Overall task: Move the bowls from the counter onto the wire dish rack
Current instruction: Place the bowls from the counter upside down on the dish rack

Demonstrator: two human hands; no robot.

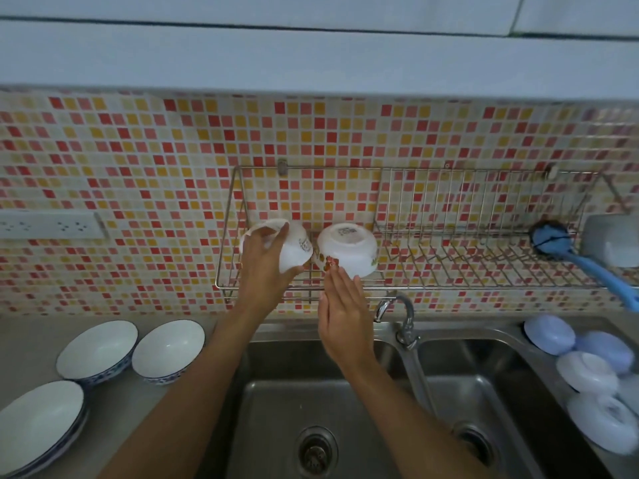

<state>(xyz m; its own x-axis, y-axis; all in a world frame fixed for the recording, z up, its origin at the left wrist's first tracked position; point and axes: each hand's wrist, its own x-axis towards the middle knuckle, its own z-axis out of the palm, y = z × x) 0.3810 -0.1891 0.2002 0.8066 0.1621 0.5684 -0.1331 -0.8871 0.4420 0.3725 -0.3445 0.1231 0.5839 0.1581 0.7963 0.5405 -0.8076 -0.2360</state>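
Far to the left of the grip, on the grey counter (27,344), a stack of plates (39,425) lies at the near edge, with two blue-rimmed bowls standing upright beyond it: the larger blue-rimmed bowl (98,349) and, just beside it on the right, the smaller blue-rimmed bowl (168,350). Up on the tiled wall hangs the wire dish rack (484,236), and over its left end the left hand (264,267) has its grip closed on a white bowl (294,245), fingers over the rim and thumb under the side, the bowl tipped nearly upside down and low over the rack's wires. Immediately right of that grip, touching or nearly touching the held bowl, a flowered white bowl (347,248) sits foot-up on the rack. The right hand (342,312) is just below it, grip open and empty, fingertips (340,271) at the bowl's lower rim. Below both hands lies the steel sink (276,402), with the tap (403,316) to the right of the open hand. Further right, a blue brush (587,261) rests on the rack's far end, and pale round lids (587,371) lean along the sink's right edge.
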